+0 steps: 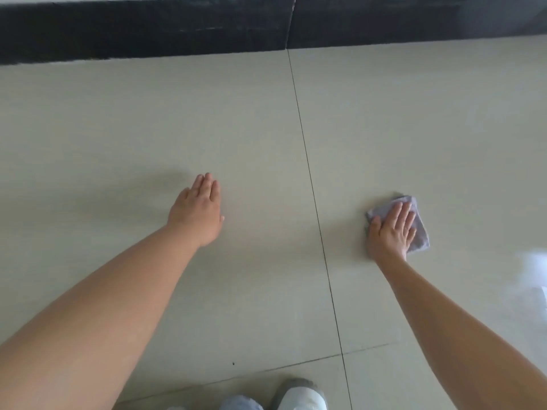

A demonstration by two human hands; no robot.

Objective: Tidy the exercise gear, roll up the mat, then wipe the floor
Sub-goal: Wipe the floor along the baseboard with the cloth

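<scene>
I see my right hand lying flat on a small grey cloth, fingers straight and a little spread, pressing it onto the pale tiled floor; nothing is curled round the cloth, so it is held by downward pressure alone. The cloth is directly under the palm and fingers, with its free edges showing past the fingertips toward 12 o'clock and out toward 3 o'clock, so it lies slightly to the outer side of my hand. It looks roughly square and folded, and I cannot make out a clear long axis. My left hand is out over the floor at about 9 o'clock from the cloth, well apart from it, fingers straight and together, holding nothing; whether it touches the tile I cannot tell. A dark grout line runs from 12 to 6 o'clock between the two hands, and a black skirting board crosses the top. I count one cloth, two hands, and no mat or exercise gear in view, which I judge puts me in the wiping step. My right hand is the one on the cloth, so any next stroke falls to it.
</scene>
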